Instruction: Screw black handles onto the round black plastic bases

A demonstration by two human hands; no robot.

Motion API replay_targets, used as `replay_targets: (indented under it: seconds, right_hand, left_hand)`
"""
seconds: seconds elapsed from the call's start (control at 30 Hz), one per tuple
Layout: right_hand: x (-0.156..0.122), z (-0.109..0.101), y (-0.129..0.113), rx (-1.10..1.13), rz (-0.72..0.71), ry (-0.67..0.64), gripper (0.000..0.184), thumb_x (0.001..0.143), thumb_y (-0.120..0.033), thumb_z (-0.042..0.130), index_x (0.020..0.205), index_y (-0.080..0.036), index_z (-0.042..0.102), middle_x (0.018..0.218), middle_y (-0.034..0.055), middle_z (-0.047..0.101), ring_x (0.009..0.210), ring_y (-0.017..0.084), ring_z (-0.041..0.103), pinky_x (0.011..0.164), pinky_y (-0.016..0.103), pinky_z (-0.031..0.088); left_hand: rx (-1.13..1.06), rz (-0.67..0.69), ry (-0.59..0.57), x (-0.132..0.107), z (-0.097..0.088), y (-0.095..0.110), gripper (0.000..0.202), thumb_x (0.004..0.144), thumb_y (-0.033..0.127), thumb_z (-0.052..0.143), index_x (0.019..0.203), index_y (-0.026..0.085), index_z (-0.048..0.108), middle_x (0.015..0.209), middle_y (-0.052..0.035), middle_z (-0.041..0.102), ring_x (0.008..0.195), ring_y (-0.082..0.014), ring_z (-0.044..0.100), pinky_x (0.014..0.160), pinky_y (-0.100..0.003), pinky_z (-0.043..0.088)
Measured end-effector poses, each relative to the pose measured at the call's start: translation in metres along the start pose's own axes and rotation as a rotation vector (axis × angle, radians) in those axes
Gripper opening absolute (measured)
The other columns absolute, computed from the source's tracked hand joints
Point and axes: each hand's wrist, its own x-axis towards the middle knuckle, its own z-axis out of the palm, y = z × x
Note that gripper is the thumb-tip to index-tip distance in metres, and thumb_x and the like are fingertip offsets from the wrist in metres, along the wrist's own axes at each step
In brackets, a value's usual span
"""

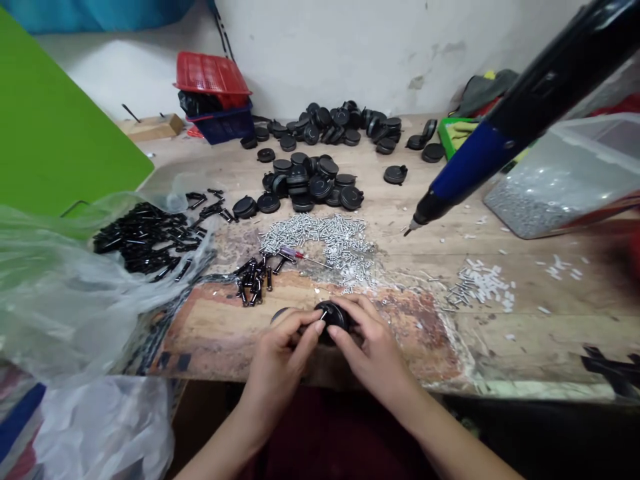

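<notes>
Both hands meet over a round black plastic part (331, 314) at the near edge of the wooden table (525, 320). My left hand (280, 357) pinches a small screw against the part's top with thumb and forefinger. My right hand (373, 347) wraps its fingers round the part from the right. A second black disc (280, 313) lies just behind my left hand. A heap of small silver screws (330, 243) lies a short way beyond the hands. Small black clips (255, 277) lie to the left of it.
A blue and black electric screwdriver (480, 160) hangs tip down at the right. Piles of black round parts (310, 183) fill the table's far middle. Black sticks (145, 237) lie on a plastic bag (60, 287) at left. A clear tub of screws (560, 187) stands right. Red basket (213, 73) behind.
</notes>
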Motion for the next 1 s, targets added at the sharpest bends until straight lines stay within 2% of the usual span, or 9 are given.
replay_targets:
  seconds: [0.07, 0.1, 0.2, 0.27, 0.37, 0.47, 0.63, 0.77, 1.0]
  right_hand:
    - [0.005, -0.003, 0.011, 0.144, 0.063, 0.023, 0.032, 0.085, -0.022, 0.054, 0.117, -0.026, 0.057, 0.118, 0.0063, 0.056, 0.111, 0.019, 0.056, 0.098, 0.037, 0.047]
    - [0.007, -0.005, 0.015, 0.226, 0.098, 0.034, 0.033, 0.084, -0.022, 0.056, 0.116, -0.026, 0.058, 0.119, 0.0061, 0.057, 0.111, 0.019, 0.057, 0.098, 0.037, 0.047]
    - [0.012, -0.012, 0.020, 0.447, 0.197, 0.046, 0.034, 0.079, -0.024, 0.062, 0.113, -0.024, 0.059, 0.118, 0.0064, 0.062, 0.110, 0.020, 0.060, 0.097, 0.038, 0.048]
    - [0.014, -0.015, 0.018, 0.545, 0.233, 0.046, 0.034, 0.076, -0.025, 0.064, 0.110, -0.023, 0.060, 0.116, 0.0065, 0.065, 0.107, 0.021, 0.061, 0.094, 0.039, 0.049]
    - [0.013, -0.016, 0.016, 0.613, 0.256, 0.048, 0.034, 0.074, -0.025, 0.066, 0.108, -0.023, 0.061, 0.115, 0.0063, 0.066, 0.105, 0.021, 0.063, 0.091, 0.038, 0.051]
    - [0.013, -0.015, 0.016, 0.658, 0.274, 0.035, 0.033, 0.074, -0.026, 0.066, 0.106, -0.023, 0.062, 0.115, 0.0065, 0.067, 0.105, 0.021, 0.063, 0.090, 0.037, 0.051]
    - [0.015, -0.014, 0.018, 0.702, 0.313, 0.045, 0.037, 0.071, -0.027, 0.069, 0.106, -0.021, 0.062, 0.111, 0.0073, 0.068, 0.101, 0.020, 0.064, 0.087, 0.036, 0.052]
    - [0.017, -0.014, 0.018, 0.741, 0.313, 0.030, 0.035, 0.071, -0.026, 0.067, 0.106, -0.021, 0.062, 0.106, 0.0068, 0.070, 0.096, 0.020, 0.066, 0.084, 0.035, 0.053]
    - [0.017, -0.014, 0.021, 0.752, 0.317, 0.038, 0.037, 0.071, -0.024, 0.068, 0.107, -0.021, 0.062, 0.107, 0.0066, 0.069, 0.097, 0.019, 0.065, 0.084, 0.032, 0.051]
  left_hand:
    - [0.093, 0.054, -0.077, 0.012, -0.005, -0.001, 0.018, 0.087, 0.030, 0.055, 0.092, 0.020, 0.070, 0.090, -0.0044, 0.071, 0.082, -0.0164, 0.065, 0.073, -0.026, 0.051]
    - [0.146, 0.082, -0.079, 0.021, -0.009, -0.002, 0.019, 0.088, 0.030, 0.054, 0.090, 0.020, 0.070, 0.089, -0.0041, 0.071, 0.082, -0.0165, 0.065, 0.074, -0.027, 0.050]
    - [0.366, 0.143, 0.026, 0.057, -0.020, -0.006, 0.020, 0.087, 0.033, 0.053, 0.088, 0.019, 0.067, 0.089, -0.0045, 0.071, 0.080, -0.0177, 0.064, 0.070, -0.028, 0.049]
    - [0.574, 0.180, 0.034, 0.085, -0.026, -0.008, 0.021, 0.088, 0.031, 0.049, 0.091, 0.019, 0.066, 0.088, -0.0046, 0.071, 0.077, -0.0181, 0.064, 0.070, -0.029, 0.048]
    - [0.687, 0.226, -0.011, 0.123, -0.026, -0.010, 0.016, 0.085, 0.025, 0.052, 0.086, 0.019, 0.066, 0.087, -0.0057, 0.070, 0.083, -0.0213, 0.062, 0.077, -0.033, 0.046]
    - [0.756, 0.266, -0.083, 0.148, -0.020, -0.008, 0.013, 0.081, 0.020, 0.054, 0.080, 0.019, 0.067, 0.082, -0.0072, 0.067, 0.084, -0.0229, 0.060, 0.079, -0.034, 0.045]
    - [0.808, 0.358, -0.245, 0.162, 0.000, -0.003, 0.012, 0.081, 0.018, 0.055, 0.083, 0.019, 0.068, 0.085, -0.0055, 0.067, 0.086, -0.0204, 0.059, 0.080, -0.031, 0.045]
    - [0.859, 0.369, -0.280, 0.161, 0.013, -0.004, 0.013, 0.082, 0.017, 0.054, 0.082, 0.017, 0.067, 0.083, -0.0069, 0.067, 0.085, -0.0213, 0.059, 0.080, -0.032, 0.045]
    - [0.940, 0.377, -0.318, 0.160, 0.010, -0.009, 0.014, 0.083, 0.015, 0.052, 0.079, 0.017, 0.065, 0.080, -0.0069, 0.067, 0.083, -0.0202, 0.059, 0.079, -0.030, 0.045]
